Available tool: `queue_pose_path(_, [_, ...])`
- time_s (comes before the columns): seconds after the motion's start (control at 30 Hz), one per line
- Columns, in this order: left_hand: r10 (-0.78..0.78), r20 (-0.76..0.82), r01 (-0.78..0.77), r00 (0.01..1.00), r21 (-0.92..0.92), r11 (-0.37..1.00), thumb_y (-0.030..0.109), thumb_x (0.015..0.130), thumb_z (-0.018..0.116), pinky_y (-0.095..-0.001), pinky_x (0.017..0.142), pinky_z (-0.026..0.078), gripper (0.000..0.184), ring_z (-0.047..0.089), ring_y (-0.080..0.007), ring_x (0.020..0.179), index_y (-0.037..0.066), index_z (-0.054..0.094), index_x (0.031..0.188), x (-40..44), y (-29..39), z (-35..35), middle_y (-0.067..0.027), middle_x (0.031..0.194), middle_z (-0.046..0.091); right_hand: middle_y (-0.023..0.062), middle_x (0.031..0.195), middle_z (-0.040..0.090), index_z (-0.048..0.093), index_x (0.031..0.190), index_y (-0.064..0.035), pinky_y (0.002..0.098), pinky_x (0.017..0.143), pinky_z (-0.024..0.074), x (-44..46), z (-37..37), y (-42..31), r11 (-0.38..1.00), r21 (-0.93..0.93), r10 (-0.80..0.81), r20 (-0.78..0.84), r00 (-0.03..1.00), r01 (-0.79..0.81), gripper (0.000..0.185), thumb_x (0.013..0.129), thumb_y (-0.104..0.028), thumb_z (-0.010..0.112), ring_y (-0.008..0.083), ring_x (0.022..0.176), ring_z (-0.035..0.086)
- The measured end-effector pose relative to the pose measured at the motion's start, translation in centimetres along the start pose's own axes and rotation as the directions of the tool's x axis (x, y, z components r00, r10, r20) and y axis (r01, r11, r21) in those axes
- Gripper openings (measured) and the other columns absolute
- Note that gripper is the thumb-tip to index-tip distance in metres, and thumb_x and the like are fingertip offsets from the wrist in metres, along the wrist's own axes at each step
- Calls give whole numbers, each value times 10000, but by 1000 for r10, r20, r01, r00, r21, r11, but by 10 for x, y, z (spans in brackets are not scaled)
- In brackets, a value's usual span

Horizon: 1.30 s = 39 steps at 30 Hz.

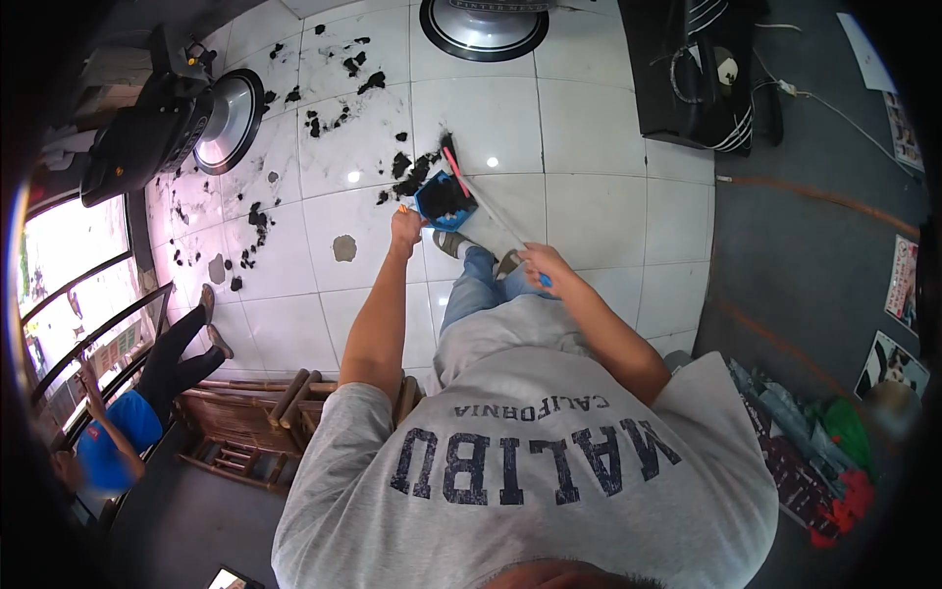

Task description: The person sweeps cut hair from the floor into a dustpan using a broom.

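Spilling dark clumps (pixel 444 195) is risked if the dustpan (pixel 451 225) gripped by the left hand (pixel 406 228) is jolted by the broom (pixel 497 210) grasped in the right hand (pixel 546 267).

Tiled floor (pixel 597 218) opens rightward; a round chair base (pixel 484 35) blocks ahead.

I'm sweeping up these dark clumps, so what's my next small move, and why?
I'd probably draw the broom over the nearest loose clumps toward the dustpan. They lie on the tiles close beside it, your left hand holds the pan, and your right hand has the broom, its head already by the pan.
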<state>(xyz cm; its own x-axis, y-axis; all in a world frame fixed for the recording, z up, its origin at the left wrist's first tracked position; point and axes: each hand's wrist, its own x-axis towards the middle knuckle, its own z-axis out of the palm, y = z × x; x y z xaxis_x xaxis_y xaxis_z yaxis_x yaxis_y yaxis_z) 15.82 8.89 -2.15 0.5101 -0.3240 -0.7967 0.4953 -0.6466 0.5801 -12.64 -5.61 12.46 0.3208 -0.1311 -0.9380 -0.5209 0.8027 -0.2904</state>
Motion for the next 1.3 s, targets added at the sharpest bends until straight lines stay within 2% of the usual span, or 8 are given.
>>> queue_pose_path(0.33, [6,3,-5,1000,-106,994,144,832,496,-249,375,326,117,403,-100,477,34,527,806,-61,-24,-18,-16,628,416,82,625,533,454,1354,8,355,397,416,-90,-145,157,726,-687,-229,-299,926,-42,472,920,-180,464,192,442,492])
queue_pose_path(0.6, [67,-7,-67,998,-199,978,122,837,484,-252,391,351,114,417,-109,465,21,534,822,-113,-48,-18,-37,633,451,43,565,488,516,827,-26,314,377,388,-82,-204,295,965,30,255,-344,904,-261,147,903,-152,512,161,427,451])
queue_pose_path(0.83, [58,-22,-61,998,-178,982,97,861,424,-247,390,351,128,401,-110,439,17,522,840,-152,-52,-47,-39,624,444,-40,468,410,381,629,-144,269,345,347,-20,-223,375,696,552,566,-30,824,-459,279,882,-145,499,100,386,422])
queue_pose_path(0.93, [60,16,-56,998,-168,984,110,867,422,-248,392,356,131,410,-112,453,23,519,873,-147,-62,-69,-40,653,448,-3,548,459,446,679,-117,269,388,395,18,-210,388,557,730,514,71,855,-396,206,869,-89,522,145,434,454])
queue_pose_path(1.0, [40,27,-35,999,-178,983,113,847,466,-247,399,369,114,433,-113,483,34,520,908,-143,-67,-84,-43,705,458,18,527,450,432,636,-116,285,365,384,69,-196,415,928,189,-302,-118,946,320,229,833,-117,549,149,415,454])
queue_pose_path(1.07, [45,36,-40,998,-133,990,134,861,461,-250,414,379,120,437,-112,503,39,514,912,-136,-73,-98,-49,737,472,43,527,448,431,617,-102,300,357,380,84,-161,391,850,389,-347,-95,933,355,233,800,-125,574,171,416,464])
queue_pose_path(1.23, [30,68,-27,997,-46,999,146,866,468,-252,446,396,138,443,-115,552,42,525,937,-128,-85,-134,-57,820,500,59,532,442,421,620,-65,284,342,365,129,-42,221,231,964,542,-14,840,-133,227,762,-86,596,192,424,462])
queue_pose_path(1.3, [30,84,-27,996,-38,999,147,867,465,-252,449,398,146,442,-114,551,39,526,945,-123,-81,-140,-59,817,501,55,528,437,418,612,-55,243,327,371,177,-32,223,617,776,140,54,989,-130,219,757,-73,581,168,412,448])
